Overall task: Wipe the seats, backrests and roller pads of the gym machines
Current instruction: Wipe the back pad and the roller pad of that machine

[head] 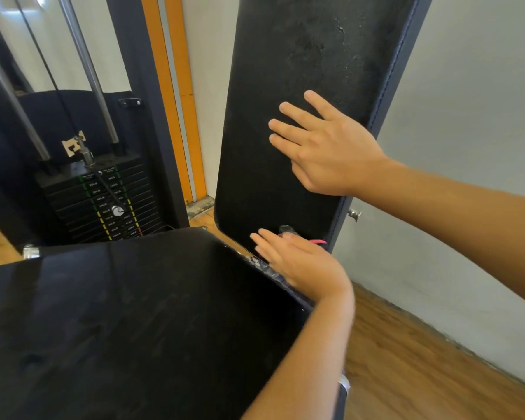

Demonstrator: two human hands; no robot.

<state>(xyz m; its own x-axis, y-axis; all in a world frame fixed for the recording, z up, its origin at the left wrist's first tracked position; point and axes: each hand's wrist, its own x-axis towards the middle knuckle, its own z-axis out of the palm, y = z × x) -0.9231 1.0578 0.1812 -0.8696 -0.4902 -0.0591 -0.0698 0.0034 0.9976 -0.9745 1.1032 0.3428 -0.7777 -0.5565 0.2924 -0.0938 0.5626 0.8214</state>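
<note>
Our right hand point(325, 150) extends in from the right on a straight forearm, fingers spread and flat, palm away from us. Below it, our left hand point(297, 262) has its wrist sharply bent, fingers straight and together.

Weight stack point(103, 204) at 9 o'clock, pin point(117, 211) in it, guide rods point(85, 71) rising from it. Orange trim point(176, 95) at 11. Grey wall point(467, 116) at 3, wood floor point(422, 359) at 5.

Grey wall point(482, 101), wood floor point(406, 359), perhaps orange doorframe point(189, 116)
</note>
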